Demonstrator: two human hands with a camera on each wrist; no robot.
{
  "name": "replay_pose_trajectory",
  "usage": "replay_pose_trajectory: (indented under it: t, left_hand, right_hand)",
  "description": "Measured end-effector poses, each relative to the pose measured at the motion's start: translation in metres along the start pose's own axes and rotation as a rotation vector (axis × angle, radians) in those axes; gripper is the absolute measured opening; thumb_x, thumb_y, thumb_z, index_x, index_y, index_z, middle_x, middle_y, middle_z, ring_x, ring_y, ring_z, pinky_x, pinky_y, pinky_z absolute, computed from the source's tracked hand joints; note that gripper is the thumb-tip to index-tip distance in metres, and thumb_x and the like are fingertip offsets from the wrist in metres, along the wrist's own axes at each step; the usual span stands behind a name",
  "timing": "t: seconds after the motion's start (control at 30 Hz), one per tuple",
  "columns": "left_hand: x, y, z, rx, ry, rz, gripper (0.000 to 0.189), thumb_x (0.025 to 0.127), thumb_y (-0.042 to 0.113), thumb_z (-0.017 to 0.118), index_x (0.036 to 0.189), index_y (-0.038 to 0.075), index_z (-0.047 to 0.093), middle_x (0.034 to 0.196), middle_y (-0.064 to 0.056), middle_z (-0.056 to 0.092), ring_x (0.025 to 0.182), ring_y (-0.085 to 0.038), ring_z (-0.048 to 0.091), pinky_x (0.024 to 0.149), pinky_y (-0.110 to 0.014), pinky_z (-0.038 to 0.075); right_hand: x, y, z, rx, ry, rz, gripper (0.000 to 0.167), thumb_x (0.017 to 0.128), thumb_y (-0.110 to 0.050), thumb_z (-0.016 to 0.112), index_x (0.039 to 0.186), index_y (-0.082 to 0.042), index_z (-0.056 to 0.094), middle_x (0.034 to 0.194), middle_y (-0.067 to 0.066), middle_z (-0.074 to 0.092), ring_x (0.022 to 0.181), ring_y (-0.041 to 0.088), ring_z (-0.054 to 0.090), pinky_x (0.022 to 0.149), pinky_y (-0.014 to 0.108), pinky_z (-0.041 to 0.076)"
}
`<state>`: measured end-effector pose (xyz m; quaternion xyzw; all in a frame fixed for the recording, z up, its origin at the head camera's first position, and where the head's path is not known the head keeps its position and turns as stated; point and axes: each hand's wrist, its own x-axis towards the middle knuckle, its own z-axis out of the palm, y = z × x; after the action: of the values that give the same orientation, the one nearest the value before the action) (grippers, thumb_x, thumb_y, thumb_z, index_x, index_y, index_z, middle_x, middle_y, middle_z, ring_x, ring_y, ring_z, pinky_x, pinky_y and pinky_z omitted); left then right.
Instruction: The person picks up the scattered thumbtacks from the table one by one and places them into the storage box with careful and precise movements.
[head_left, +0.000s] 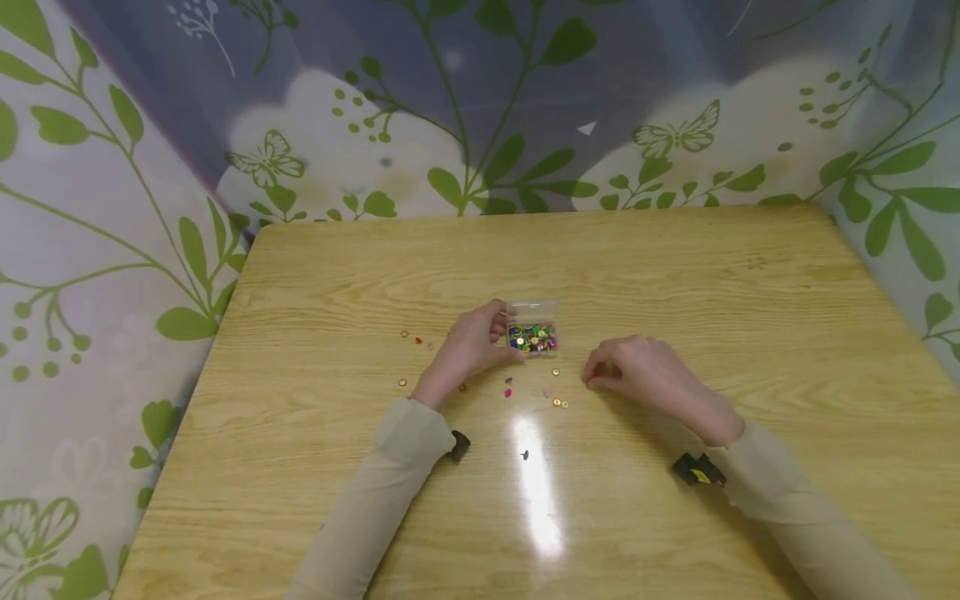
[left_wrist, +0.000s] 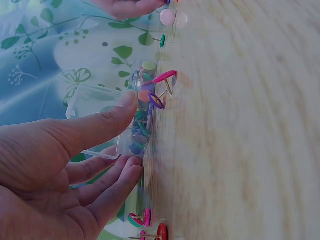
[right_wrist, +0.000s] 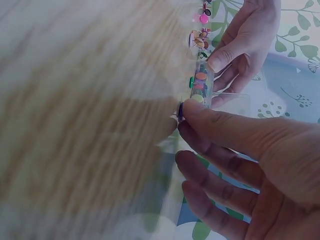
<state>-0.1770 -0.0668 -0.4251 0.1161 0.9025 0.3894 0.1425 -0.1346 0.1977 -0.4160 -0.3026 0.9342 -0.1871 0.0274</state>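
Note:
A small clear plastic box (head_left: 534, 308) with its lid raised stands near the middle of the table, full of many-coloured thumbtacks (head_left: 534, 337). My left hand (head_left: 471, 343) grips it from the left; in the left wrist view the thumb lies on one side and the fingers on the other. To the right of the box, my right hand (head_left: 648, 371) is low at the tabletop. Between its thumb and index finger it pinches a dark blue thumbtack (right_wrist: 180, 110), mostly hidden by the fingertips in the head view.
Loose thumbtacks lie about the box: a pink one (head_left: 507, 392), a gold one (head_left: 557, 372), a dark one (head_left: 525, 455) nearer the front and a red one (head_left: 417, 340) at left. The wooden table (head_left: 675, 267) meets a leaf-patterned covering (head_left: 517, 167) behind.

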Motion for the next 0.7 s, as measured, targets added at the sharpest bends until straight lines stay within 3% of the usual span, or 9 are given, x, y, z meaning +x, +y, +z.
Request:
replay_pose_trajectory:
  t: [0.33,0.7]
  left_hand:
    - [0.001,-0.001,0.001,0.002,-0.002,0.001,0.062,0.082,0.019,0.086,0.135,0.009,0.057,0.125,-0.009,0.065,0.113,-0.023,0.061,0.1,-0.034,0.053]
    - [-0.001,0.0,0.0,-0.002,0.002,0.01,0.061,0.081,0.019,0.087,0.135,0.009,0.058,0.123,-0.008,0.065,0.112,-0.023,0.061,0.1,-0.034,0.052]
  right_hand:
    - [0.001,0.001,-0.003,0.012,0.076,-0.041,0.008,0.088,-0.01,0.078,0.089,-0.016,0.072,0.082,-0.002,0.075,0.066,0.011,0.069,0.055,0.024,0.056]
    - [0.017,-0.006,-0.007,-0.008,0.121,0.008,0.006,0.089,-0.015,0.079,0.088,-0.019,0.074,0.083,-0.004,0.075,0.065,0.008,0.065,0.052,0.025,0.05]
